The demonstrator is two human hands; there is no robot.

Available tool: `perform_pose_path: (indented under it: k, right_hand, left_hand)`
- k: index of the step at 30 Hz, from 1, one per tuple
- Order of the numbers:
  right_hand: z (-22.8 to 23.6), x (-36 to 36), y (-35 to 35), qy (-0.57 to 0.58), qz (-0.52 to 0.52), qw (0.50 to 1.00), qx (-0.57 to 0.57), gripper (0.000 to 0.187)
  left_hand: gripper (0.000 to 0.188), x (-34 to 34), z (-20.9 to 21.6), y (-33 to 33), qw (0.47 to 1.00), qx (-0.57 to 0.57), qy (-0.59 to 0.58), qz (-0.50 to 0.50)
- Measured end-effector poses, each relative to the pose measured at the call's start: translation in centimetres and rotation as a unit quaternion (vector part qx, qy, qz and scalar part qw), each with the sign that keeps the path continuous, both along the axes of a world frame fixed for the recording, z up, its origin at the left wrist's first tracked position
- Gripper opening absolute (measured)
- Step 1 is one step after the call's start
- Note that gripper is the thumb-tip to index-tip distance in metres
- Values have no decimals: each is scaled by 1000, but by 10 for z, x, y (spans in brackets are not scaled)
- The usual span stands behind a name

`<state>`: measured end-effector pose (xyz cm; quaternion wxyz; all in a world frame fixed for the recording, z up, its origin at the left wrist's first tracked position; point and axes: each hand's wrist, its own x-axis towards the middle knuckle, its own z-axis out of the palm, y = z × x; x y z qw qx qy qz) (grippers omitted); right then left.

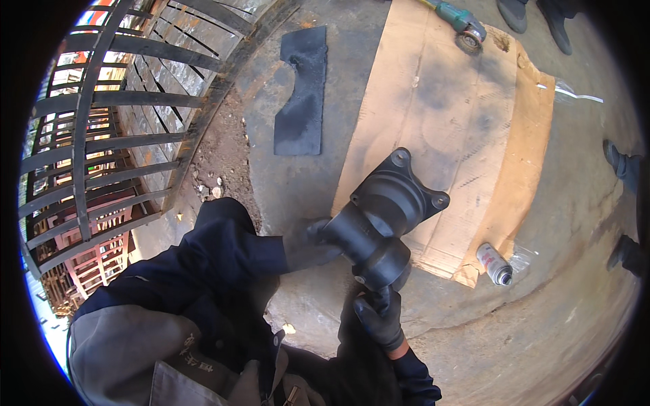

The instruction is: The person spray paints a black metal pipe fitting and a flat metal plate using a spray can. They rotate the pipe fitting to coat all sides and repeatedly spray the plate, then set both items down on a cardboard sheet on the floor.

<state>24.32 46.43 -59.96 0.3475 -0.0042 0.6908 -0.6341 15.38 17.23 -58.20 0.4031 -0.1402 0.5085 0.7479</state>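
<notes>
A black cast metal housing [365,233], a stubby branched tube with a bolt-hole flange at its upper end, is held up in front of me above the edge of a cardboard sheet [406,88]. My left hand [315,237], in a dark glove, grips its left side; the fingertips are partly hidden behind the metal and a little blurred. At the lower end, my right hand [380,318], in a dark glove, is closed around the rim, its thumb side toward me. The flange, with two visible bolt holes, points up and to the right.
A spray can [494,264] lies by the cardboard's lower right corner. On its far edge rests a green angle grinder [462,26]. A dark notched metal plate [308,125] lies left of it. Black barred metalwork [145,100] stands at the left. Other people's shoes [512,15] show far right.
</notes>
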Motion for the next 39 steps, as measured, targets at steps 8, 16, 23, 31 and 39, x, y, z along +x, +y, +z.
perform_pose_path:
  k: [8,16,23,31,39]
  right_hand:
    - [17,-28,-14,-7,-182,980,-76,49]
    - [10,-54,-7,46,-163,985,-17,53]
    - [-6,-27,2,179,-42,981,69,52]
    - [-10,-2,2,151,21,987,53,51]
    - [-4,-2,7,122,142,980,69,61]
  left_hand:
    - [42,-26,2,16,998,22,55,27]
    - [36,-66,12,32,991,-131,0,-16]
    - [39,-12,-10,12,994,-94,16,46]
    - [37,38,-36,-17,996,67,-8,53]
    - [20,42,-13,-10,997,-50,-17,64]
